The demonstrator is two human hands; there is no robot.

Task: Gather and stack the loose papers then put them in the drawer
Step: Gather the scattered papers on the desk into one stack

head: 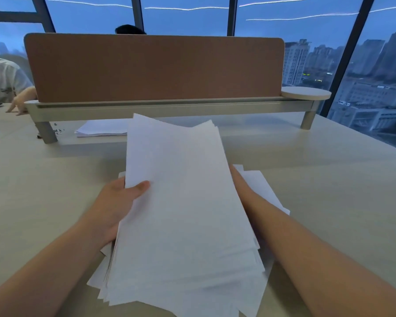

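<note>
Both hands are clamping a ragged sheaf of blank white paper sheets (pixel 188 202) at centre: left hand (pixel 114 202) at nine o'clock, thumb on top; right hand (pixel 240 186) at three o'clock, fingers hidden beneath. The sheaf's corners are fanning unevenly over the pale beige desk (pixel 318 179).

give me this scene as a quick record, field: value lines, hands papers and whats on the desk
held papers: uneven white sheaf, edges not squared, lifted above the desk
left hand: grips the sheaf's left edge, thumb on top
right hand: at the sheaf's right edge, mostly hidden behind it
loose sheets: a few lie under the sheaf on the right
second stack: flat on the desk near the divider
desk: pale top
divider: brown panel across the back
drawer: not in view
</note>
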